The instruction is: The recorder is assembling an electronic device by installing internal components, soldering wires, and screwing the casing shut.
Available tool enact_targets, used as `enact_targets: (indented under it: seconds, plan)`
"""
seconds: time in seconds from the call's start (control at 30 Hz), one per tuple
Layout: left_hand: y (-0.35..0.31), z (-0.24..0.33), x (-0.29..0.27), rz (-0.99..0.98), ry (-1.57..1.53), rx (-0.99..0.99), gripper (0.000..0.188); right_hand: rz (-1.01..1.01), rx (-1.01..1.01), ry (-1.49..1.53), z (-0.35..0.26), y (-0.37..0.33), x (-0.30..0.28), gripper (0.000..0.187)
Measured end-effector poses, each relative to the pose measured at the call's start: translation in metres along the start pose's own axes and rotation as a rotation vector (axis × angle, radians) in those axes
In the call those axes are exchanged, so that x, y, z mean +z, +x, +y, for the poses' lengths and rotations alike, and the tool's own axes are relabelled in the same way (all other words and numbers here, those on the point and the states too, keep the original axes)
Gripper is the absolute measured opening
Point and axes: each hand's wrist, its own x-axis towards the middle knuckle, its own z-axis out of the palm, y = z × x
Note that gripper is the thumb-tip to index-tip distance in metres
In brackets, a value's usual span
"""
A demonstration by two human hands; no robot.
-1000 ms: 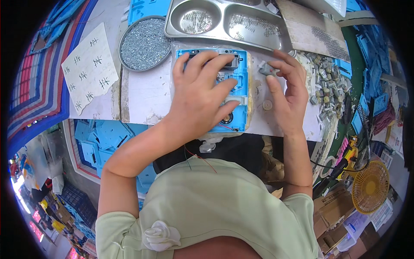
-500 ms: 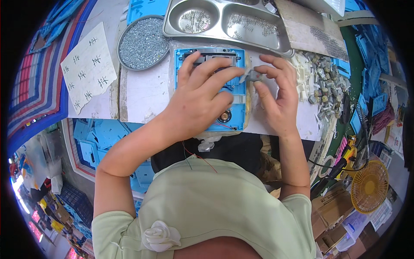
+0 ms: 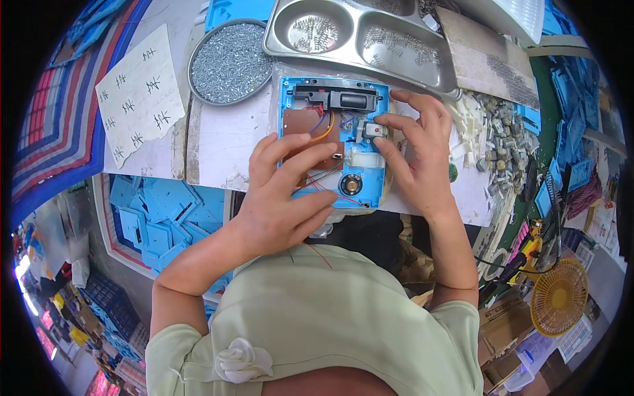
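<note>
Our right hand (image 3: pixel 424 152) pinches a grey part (image 3: pixel 373 131) at the blue case (image 3: pixel 375 179). We spread our left hand (image 3: pixel 281 190), open, over the brown board (image 3: pixel 300 123).

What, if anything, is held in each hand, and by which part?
Right hand: a small grey boxy part, apparently held by opposite sides between thumb and forefinger. Left hand: no held thing visible.

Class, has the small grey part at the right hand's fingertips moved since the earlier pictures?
Yes. Against the metal tray, the small grey part has moved left, from beside the blue case to over its right side.
</note>
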Motion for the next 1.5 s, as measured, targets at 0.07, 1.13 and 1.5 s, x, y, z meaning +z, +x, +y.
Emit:
enact_targets:
  seconds: [0.07, 1.13, 1.5]
  plan:
    - [-0.005, -0.002, -0.005, 0.098, -0.038, -0.012, 0.027, -0.034, 0.0, -0.061, -0.005, 0.003, -0.004, 0.027]
    - [0.036, -0.023, -0.013, 0.343, 0.003, -0.099, 0.029, 0.043, -0.153, -0.047, -0.008, 0.015, 0.007, 0.019]
    - [0.055, -0.016, 0.031, 0.163, -0.392, -0.203, 0.026, -0.026, -0.058, 0.392, 0.016, 0.017, 0.006, 0.012]
